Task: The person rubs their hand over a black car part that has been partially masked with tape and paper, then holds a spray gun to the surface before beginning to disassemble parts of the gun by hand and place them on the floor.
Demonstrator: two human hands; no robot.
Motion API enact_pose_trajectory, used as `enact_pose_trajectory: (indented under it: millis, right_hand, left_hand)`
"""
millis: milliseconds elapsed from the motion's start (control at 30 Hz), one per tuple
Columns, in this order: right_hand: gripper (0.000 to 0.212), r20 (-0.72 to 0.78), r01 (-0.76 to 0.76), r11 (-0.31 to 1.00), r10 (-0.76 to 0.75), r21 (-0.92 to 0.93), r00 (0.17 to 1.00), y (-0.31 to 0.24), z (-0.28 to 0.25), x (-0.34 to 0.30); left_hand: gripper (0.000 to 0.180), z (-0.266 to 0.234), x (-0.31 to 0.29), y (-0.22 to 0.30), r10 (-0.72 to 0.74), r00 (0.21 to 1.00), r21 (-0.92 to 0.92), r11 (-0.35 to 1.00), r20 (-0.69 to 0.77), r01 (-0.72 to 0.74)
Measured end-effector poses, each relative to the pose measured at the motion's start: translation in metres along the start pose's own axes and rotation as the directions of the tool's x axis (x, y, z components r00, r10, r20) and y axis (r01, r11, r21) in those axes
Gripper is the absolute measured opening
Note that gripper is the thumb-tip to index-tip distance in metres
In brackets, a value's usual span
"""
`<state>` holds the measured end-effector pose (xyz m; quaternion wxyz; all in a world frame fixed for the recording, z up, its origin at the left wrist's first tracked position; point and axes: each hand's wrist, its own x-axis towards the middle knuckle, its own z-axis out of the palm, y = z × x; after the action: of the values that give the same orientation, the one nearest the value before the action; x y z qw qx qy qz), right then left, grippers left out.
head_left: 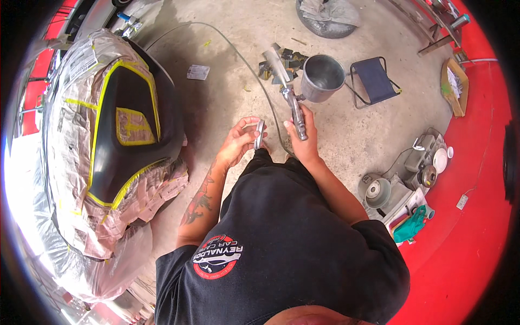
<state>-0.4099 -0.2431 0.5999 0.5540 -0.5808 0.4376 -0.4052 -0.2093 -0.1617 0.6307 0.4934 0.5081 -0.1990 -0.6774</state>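
Observation:
My right hand (304, 138) is wrapped round the handle of a metal spray gun (294, 111). A dark, open-topped round cup (323, 78) meets the gun's side; its inside looks grey. A whitish streak of mist (277, 66) stretches away from the gun's front end. In my left hand (241, 140), fingers and thumb pinch a round, thin metal lid (259, 135) by its edges, seen nearly edge-on. Lid and cup are apart. A thin hose (250, 67) curves over the floor toward my right hand; its end is hidden.
On the left stands a black car panel (162, 100) bordered by yellow tape and masking paper (73, 146). Ahead are a folding stool (374, 81) and a covered tyre (327, 21). At right, a grey pot-like container (375, 189) and green cloth (410, 225) lie near the red wall.

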Motion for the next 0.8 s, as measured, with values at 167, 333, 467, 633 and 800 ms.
enact_pose_trajectory:
  millis: [167, 333, 467, 633, 800]
  right_hand:
    - [0.054, -0.012, 0.050, 0.998, -0.050, -0.025, 0.999, -0.001, 0.000, -0.003]
    - [0.057, -0.011, 0.056, 0.997, -0.056, -0.046, 0.998, 0.007, 0.000, -0.008]
    - [0.066, 0.030, 0.165, 0.980, -0.163, -0.108, 0.986, 0.012, -0.004, -0.010]
    - [0.068, 0.058, 0.154, 0.983, -0.149, -0.100, 0.987, 0.012, -0.005, -0.013]
    - [0.067, 0.066, 0.222, 0.971, -0.217, -0.088, 0.974, 0.011, -0.007, -0.013]
  left_hand:
    - [0.049, 0.002, 0.003, 0.002, -0.013, 1.000, 0.010, 1.000, -0.005, 0.013]
    - [0.052, 0.005, 0.005, 0.003, -0.033, 0.999, 0.017, 0.999, -0.007, 0.033]
    - [0.050, 0.007, 0.005, 0.003, -0.019, 0.999, 0.066, 0.998, -0.035, 0.022]
    - [0.051, 0.007, 0.007, 0.002, -0.035, 0.999, 0.075, 0.996, -0.038, 0.038]
    - [0.052, 0.007, 0.007, 0.000, -0.040, 0.999, 0.077, 0.996, -0.031, 0.043]
